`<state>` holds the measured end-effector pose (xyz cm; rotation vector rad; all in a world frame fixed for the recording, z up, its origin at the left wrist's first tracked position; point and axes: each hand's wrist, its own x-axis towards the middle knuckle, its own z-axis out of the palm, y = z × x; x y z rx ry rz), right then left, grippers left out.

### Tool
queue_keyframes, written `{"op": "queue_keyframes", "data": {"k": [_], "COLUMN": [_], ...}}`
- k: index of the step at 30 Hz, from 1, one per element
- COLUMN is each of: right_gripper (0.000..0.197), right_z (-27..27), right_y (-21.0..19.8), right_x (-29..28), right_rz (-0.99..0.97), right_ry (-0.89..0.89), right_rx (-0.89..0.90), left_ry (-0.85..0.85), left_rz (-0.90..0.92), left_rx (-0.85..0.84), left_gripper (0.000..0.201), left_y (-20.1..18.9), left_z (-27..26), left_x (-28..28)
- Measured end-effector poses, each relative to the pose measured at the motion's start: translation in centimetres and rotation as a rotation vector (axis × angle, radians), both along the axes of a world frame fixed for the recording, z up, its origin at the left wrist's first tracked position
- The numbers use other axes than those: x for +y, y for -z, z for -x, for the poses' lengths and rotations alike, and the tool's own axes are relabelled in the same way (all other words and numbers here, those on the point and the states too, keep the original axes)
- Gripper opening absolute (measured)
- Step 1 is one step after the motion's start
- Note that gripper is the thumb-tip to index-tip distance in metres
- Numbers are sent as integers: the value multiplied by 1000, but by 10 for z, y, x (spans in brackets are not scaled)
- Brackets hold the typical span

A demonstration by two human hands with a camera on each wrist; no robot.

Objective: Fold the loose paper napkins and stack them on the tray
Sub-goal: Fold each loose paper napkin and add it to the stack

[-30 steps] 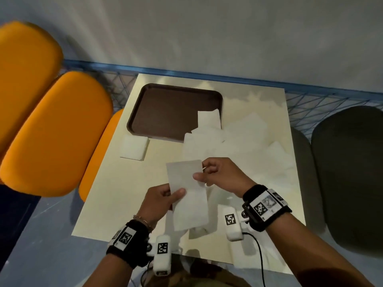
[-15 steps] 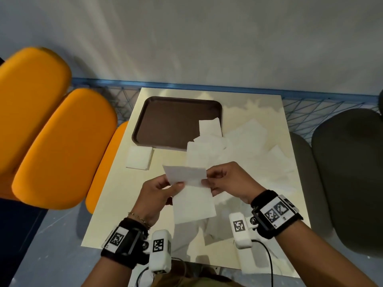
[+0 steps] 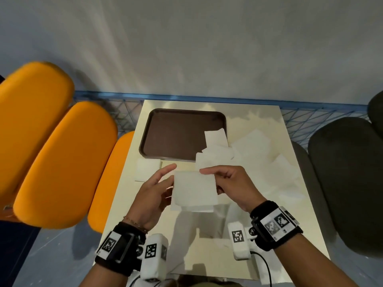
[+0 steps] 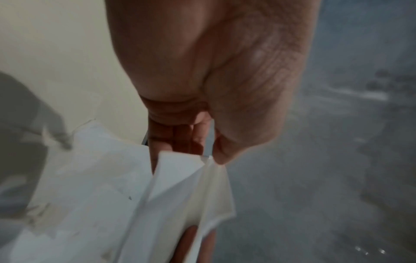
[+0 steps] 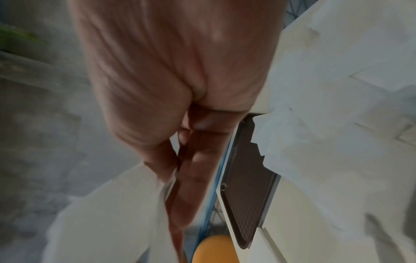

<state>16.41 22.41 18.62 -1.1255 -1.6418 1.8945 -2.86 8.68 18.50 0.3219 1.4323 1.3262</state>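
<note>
Head view shows the fingers point(image 3: 165, 170) of the left hand point(image 3: 153, 193) pinching the left edge of a white paper napkin point(image 3: 194, 188), while the right hand point(image 3: 232, 183) pinches its upper right corner between thumb and forefinger. Left wrist view confirms that pinch: the thumb presses doubled layers of paper against the fingers behind. The napkin hangs in the air at mid-frame, doubled over, its lower layers not quite level. This looks like the folding step, with the crease not yet pressed flat. Next would come squaring the edges, then carrying it to the dark brown rectangular plastic tray point(image 3: 176, 121) in the upper middle, which is bare apart from loose white napkins point(image 3: 259, 150) overlapping its right corner. A small folded white napkin point(image 3: 148, 169) lies on the cream tabletop point(image 3: 269, 235) just below the tray.
</note>
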Motion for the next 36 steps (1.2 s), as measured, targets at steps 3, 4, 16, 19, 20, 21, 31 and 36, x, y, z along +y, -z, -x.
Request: {"op": "queue_keyframes", "data": {"k": [3,4,16,19,20,21,31,36], "right_gripper": [35,36,32,42,54,66,25,17], "right_z": [13,18,27,18,13,8,32,44], "right_y": [-4,-5,-6,-9,-9,-11,-66,-67], "right_x": [-9,-12,-39,-33,-30,-26,-17,-17], "right_rz": [-86,-117,-193,-158,-184,-248,-790,-805], "right_ry": [81,109,199,57,-24,-104,-566,-526], "right_rx": [31,35,72,64,31,-23,-212,-251], "left_ry": [-9,-9,-21,-4,28,72,585,521], "left_rz": [15,16,-12,-11,-17,-28,-227,-280], "left_rx": [-95,-64,241,348,423,523,1201,1086], "left_gripper": [41,48,20,20,17,15,15,10], "left_y": [-4,-4,2,-1,-3,-5,-36,-43], "left_z": [11,12,18,24,26,29,45,46], "left_x": [-7,-10,-24,-24,-25,-26,-33,-32]}}
